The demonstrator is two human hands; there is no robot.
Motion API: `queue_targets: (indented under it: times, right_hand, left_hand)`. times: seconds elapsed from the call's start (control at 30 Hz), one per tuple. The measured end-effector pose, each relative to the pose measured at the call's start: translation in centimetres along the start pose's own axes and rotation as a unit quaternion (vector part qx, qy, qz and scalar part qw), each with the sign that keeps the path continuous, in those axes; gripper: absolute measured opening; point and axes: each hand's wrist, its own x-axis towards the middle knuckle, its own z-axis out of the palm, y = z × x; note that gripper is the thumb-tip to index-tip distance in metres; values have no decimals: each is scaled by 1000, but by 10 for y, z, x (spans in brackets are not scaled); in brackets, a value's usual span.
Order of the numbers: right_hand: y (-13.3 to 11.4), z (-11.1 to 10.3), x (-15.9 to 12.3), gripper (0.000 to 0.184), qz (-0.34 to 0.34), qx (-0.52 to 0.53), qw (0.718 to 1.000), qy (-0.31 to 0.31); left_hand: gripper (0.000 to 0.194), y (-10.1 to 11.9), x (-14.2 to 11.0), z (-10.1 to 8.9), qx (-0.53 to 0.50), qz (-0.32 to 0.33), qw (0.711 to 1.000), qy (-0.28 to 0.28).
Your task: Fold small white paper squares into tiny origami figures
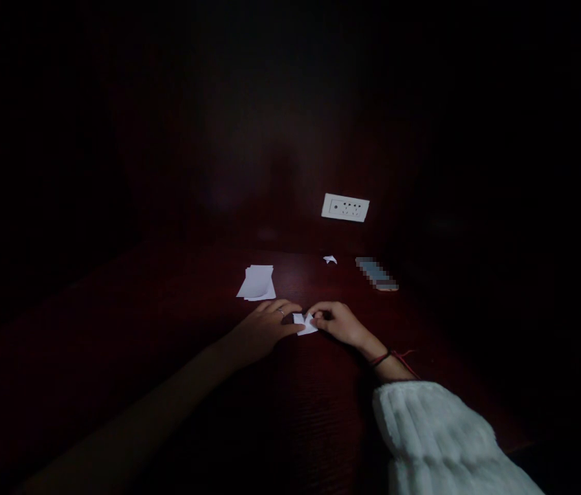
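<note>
A small folded piece of white paper [307, 327] lies between my two hands on the dark red table. My left hand [265, 330], a ring on one finger, grips its left side, with the thumb at the near edge and the fingers at the far edge. On the other side, my right hand [340, 323] pinches the paper's right part between thumb and bent fingers. A raised flap stands in the middle of the paper. The fingertips partly cover the edges.
A few loose white sheets [258, 280] lie beyond my left hand. Farther back sits a small folded paper piece [330, 260], with a blurred-out phone [377, 273] to its right. A socket panel [345, 207] is on the back wall. The surroundings are very dark.
</note>
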Motion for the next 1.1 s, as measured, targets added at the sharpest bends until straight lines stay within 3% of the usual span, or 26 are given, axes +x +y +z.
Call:
queue_targets:
  times: [0.17, 0.4, 0.67, 1.1]
  right_hand:
    - [-8, -2, -1, 20, -19, -20, 1000, -2]
    - [-4, -3, -1, 16, -34, -59, 998, 9]
    - [-1, -7, -1, 12, -4, -35, 999, -2]
    - [-5, -14, -7, 14, -171, -75, 980, -69]
  left_hand:
    - [36, 2, 1, -1, -3, -1, 1000, -17]
    - [48, -3, -2, 7, -2, -10, 999, -38]
    - [48, 0, -3, 5, -25, -15, 998, -49]
    - [49, -2, -4, 7, -40, -19, 996, -83]
